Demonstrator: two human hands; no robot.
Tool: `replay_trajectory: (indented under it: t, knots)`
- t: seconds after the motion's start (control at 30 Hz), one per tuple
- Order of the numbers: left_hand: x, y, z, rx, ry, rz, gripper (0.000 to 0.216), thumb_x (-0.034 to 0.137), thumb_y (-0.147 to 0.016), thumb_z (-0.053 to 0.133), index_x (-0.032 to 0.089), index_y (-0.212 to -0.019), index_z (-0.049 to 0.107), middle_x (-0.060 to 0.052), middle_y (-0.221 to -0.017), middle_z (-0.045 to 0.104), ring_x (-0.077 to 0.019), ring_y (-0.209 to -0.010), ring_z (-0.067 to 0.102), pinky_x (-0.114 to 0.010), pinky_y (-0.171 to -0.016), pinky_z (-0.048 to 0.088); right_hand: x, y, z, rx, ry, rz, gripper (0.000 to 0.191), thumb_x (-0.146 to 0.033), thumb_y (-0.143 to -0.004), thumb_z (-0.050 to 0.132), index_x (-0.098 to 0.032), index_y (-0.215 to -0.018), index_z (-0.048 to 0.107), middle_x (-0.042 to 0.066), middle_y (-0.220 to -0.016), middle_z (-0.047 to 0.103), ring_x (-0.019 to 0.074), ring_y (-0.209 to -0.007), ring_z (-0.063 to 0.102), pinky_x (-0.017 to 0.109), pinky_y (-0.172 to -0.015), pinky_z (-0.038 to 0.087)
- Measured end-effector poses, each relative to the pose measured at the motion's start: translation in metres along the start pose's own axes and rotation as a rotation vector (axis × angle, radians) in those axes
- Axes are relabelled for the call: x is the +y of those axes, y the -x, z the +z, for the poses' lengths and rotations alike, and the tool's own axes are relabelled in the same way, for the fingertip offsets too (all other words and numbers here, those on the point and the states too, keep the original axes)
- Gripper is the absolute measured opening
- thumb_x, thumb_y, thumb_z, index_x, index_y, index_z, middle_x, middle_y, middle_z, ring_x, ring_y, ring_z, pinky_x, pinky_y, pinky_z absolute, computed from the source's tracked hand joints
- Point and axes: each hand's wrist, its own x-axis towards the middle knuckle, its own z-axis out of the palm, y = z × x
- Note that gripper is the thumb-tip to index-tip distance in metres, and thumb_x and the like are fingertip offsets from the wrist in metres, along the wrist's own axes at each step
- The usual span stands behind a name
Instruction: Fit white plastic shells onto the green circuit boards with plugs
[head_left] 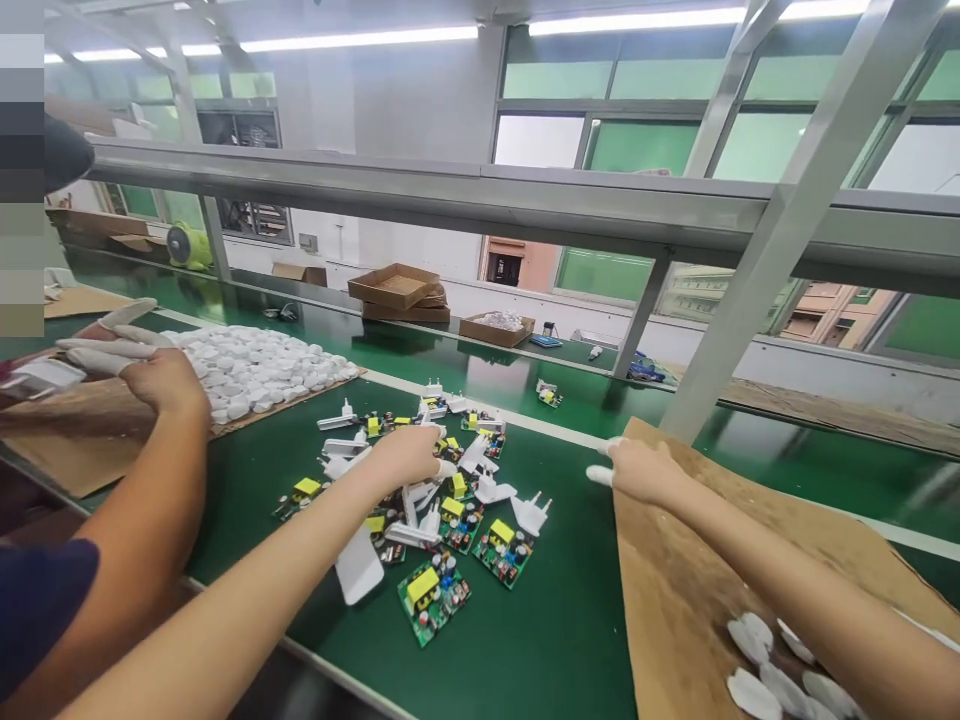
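Note:
My left hand (411, 456) reaches into a loose pile of green circuit boards (504, 552) and white plug housings (531, 513). Its thumb and forefinger are apart, with white finger cots on them; pile parts lie around the tips, and the other fingers are partly hidden. The boards carry yellow transformers. At the left edge of a brown cardboard sheet (701, 540), my right hand (643, 470) hovers with capped thumb and forefinger apart and nothing visible between them. Several white oval covers (757, 690) lie on that sheet below my right forearm.
On the left, a co-worker's hands (161, 375) hold a white piece beside many white caps (262, 365) on cardboard. A single board (549, 394) sits beyond the pale strip on the green belt (555, 640). Cardboard trays (397, 288) stand behind. A slanted metal post (772, 230) rises at right.

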Motion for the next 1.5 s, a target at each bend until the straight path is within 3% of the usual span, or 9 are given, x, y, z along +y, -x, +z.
replay_trajectory:
  t: [0.23, 0.43, 0.6, 0.8, 0.97, 1.07, 1.2, 1.37, 1.5]
  knots:
    - [-0.004, -0.011, -0.013, 0.117, 0.271, -0.126, 0.009, 0.021, -0.067, 0.056, 0.013, -0.069, 0.053, -0.002, -0.076, 0.054, -0.0163, -0.081, 0.049, -0.038, -0.079, 0.036, 0.015, 0.123, -0.007, -0.150, 0.073, -0.039, 0.022, -0.023, -0.071, 0.038, -0.020, -0.079, 0.058, 0.010, -0.074, 0.064, 0.0271, -0.067, 0.060, 0.035, -0.055, 0.040]
    - [0.006, 0.004, -0.045, 0.366, 0.954, -0.241, 0.009, 0.021, -0.073, 0.041, 0.013, -0.073, 0.045, 0.000, -0.063, 0.049, -0.0139, -0.069, 0.053, -0.031, -0.071, 0.041, 0.036, 0.160, 0.032, 0.120, 0.249, -0.285, 0.020, -0.014, -0.060, 0.044, -0.023, -0.065, 0.061, 0.006, -0.060, 0.064, 0.0223, -0.055, 0.059, 0.031, -0.050, 0.041]
    - [0.066, 0.058, -0.027, 0.120, 1.483, -0.096, 0.017, 0.013, -0.068, 0.041, 0.013, -0.084, 0.047, -0.005, -0.078, 0.058, -0.0125, -0.070, 0.057, -0.021, -0.061, 0.045, 0.048, 0.171, 0.064, 0.347, 0.342, -0.390, 0.015, -0.012, -0.057, 0.044, -0.020, -0.050, 0.054, 0.007, -0.058, 0.062, 0.0259, -0.059, 0.058, 0.044, -0.057, 0.040]
    - [0.135, 0.104, 0.052, -0.444, 1.824, -0.102, 0.025, 0.012, -0.064, 0.053, 0.011, -0.089, 0.050, -0.011, -0.084, 0.061, -0.0172, -0.066, 0.060, -0.017, -0.052, 0.045, 0.043, 0.179, 0.066, 0.539, 0.335, -0.334, 0.021, -0.016, -0.061, 0.043, -0.020, -0.074, 0.058, 0.008, -0.066, 0.062, 0.0291, -0.069, 0.057, 0.053, -0.060, 0.036]
    - [0.162, 0.111, 0.094, -0.413, 2.011, -0.225, 0.030, 0.016, -0.071, 0.048, 0.011, -0.100, 0.040, -0.014, -0.089, 0.058, -0.0189, -0.069, 0.059, -0.021, -0.054, 0.046, 0.030, 0.189, 0.072, 0.507, 0.306, -0.069, 0.010, -0.017, -0.066, 0.046, -0.018, -0.065, 0.056, 0.004, -0.054, 0.056, 0.0177, -0.050, 0.054, 0.029, -0.046, 0.041]
    - [0.164, 0.115, 0.099, -0.389, 2.013, -0.246, 0.034, 0.019, -0.074, 0.046, 0.013, -0.106, 0.036, -0.012, -0.090, 0.057, -0.0196, -0.071, 0.058, -0.024, -0.057, 0.046, 0.021, 0.193, 0.075, 0.458, 0.245, 0.028, 0.015, -0.026, -0.069, 0.048, -0.019, -0.056, 0.051, 0.003, -0.049, 0.054, 0.0175, -0.046, 0.053, 0.028, -0.044, 0.041]
    - [0.161, 0.118, 0.098, -0.401, 1.983, -0.242, 0.036, 0.025, -0.075, 0.045, 0.012, -0.107, 0.037, -0.013, -0.094, 0.056, -0.0203, -0.076, 0.057, -0.026, -0.063, 0.046, 0.016, 0.191, 0.069, 0.437, 0.179, 0.085, 0.016, -0.015, -0.069, 0.043, -0.020, -0.056, 0.050, 0.002, -0.050, 0.055, 0.0180, -0.047, 0.054, 0.028, -0.043, 0.041]
    - [0.162, 0.117, 0.098, -0.415, 2.033, -0.245, 0.035, 0.027, -0.078, 0.042, 0.015, -0.110, 0.036, -0.011, -0.101, 0.053, -0.0161, -0.081, 0.054, -0.027, -0.070, 0.045, -0.004, 0.180, 0.050, 0.670, -0.243, -0.033, 0.016, -0.025, -0.076, 0.039, -0.020, -0.087, 0.049, 0.003, -0.072, 0.060, 0.0158, -0.066, 0.056, 0.027, -0.058, 0.044]
    - [0.164, 0.118, 0.098, -0.405, 2.033, -0.156, 0.027, 0.027, -0.078, 0.042, 0.015, -0.102, 0.043, -0.007, -0.100, 0.054, -0.0162, -0.087, 0.051, -0.028, -0.072, 0.044, -0.028, 0.166, 0.047, 0.706, -0.426, -0.065, 0.020, -0.019, -0.075, 0.040, -0.018, -0.094, 0.046, 0.004, -0.079, 0.058, 0.0161, -0.069, 0.054, 0.028, -0.060, 0.045]
